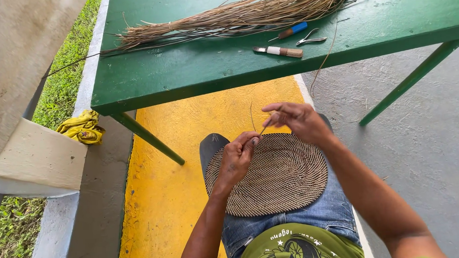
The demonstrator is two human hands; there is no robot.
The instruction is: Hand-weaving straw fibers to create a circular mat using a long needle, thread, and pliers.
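Woven oval mat lies on the person's denim lap; left hand pinches its far rim, right hand pinches a thin fibre strand just above. Yellow-painted floor lies beneath; farther, the green tabletop carries a dry fibre bundle, two small knives and a metal clip

I see woven mat on lap, below desk front edge. Left grip at mat's far rim, right grip just beyond, thin strand between them. On desk: fibre bundle at back, three tools before it, right of centre. Cloth on floor far left
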